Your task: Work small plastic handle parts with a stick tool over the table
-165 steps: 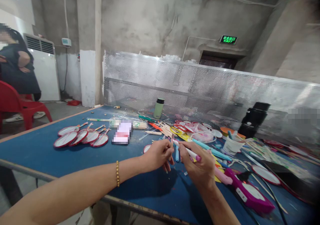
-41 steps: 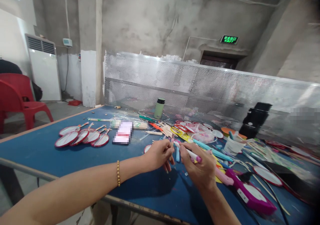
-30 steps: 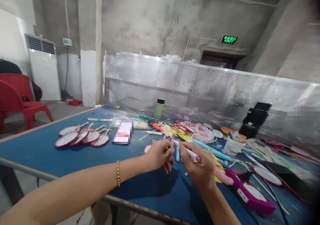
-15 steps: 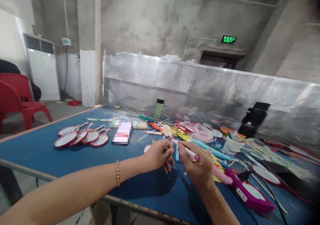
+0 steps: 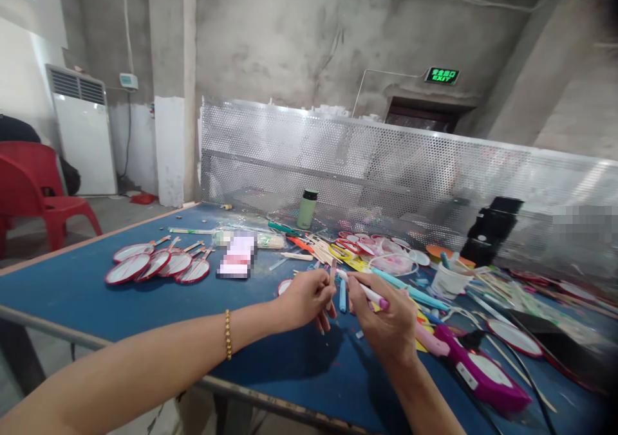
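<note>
My left hand (image 5: 309, 296) is closed around a thin, flat wooden stick (image 5: 333, 269), whose upper end rises above the fingers. In my right hand (image 5: 386, 316) is a white and pink marker pen (image 5: 369, 293), its tip pointing at the stick. Only a small gap shows between the pen tip and the wood. Partly hidden behind my left wrist lies a round white disc with a red rim (image 5: 284, 286). A light-blue stick-like piece (image 5: 342, 296) rests on the table between the two hands.
Several round red-rimmed fans (image 5: 128, 269) and a phone (image 5: 236, 256) lie left on the blue table (image 5: 72, 293). A green bottle (image 5: 307, 208) stands at the back. To the right are a white cup (image 5: 449, 280), a purple power strip (image 5: 487, 370) and cables.
The marker pen in my right hand has shifted slightly right, away from the stick. My left hand stays nearly still, with more of the stick showing.
</note>
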Demonstrator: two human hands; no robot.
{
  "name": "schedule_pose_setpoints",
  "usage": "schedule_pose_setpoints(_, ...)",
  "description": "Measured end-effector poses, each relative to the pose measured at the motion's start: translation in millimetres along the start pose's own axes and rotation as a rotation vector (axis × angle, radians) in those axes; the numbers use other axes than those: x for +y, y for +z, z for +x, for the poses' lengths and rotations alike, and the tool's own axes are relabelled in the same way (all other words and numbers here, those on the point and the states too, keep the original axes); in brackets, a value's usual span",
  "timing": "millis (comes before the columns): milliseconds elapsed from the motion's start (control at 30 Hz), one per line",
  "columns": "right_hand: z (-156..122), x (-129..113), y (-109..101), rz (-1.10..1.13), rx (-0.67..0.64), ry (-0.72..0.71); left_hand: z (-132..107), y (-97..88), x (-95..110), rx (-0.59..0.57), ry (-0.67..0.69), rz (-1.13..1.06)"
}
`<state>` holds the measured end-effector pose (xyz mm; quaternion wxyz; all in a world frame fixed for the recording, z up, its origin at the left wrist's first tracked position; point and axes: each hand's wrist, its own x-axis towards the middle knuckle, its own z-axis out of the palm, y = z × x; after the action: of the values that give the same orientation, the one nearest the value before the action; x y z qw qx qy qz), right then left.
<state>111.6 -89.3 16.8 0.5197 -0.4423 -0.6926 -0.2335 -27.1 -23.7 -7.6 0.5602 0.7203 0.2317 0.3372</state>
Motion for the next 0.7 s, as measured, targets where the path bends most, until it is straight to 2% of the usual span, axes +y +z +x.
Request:
schedule_pose_setpoints(167,0.6,0.7,1.2,0.07,-0.019,-0.008,0.3,-0.4,-0.3,-0.007,0.007,-0.007)
schedule_pose_setpoints(700,-0.7,1.4,1.1,0.048,-0.006,0.0,-0.5,-0.1,1.7,0.002,-0.006,-0.008)
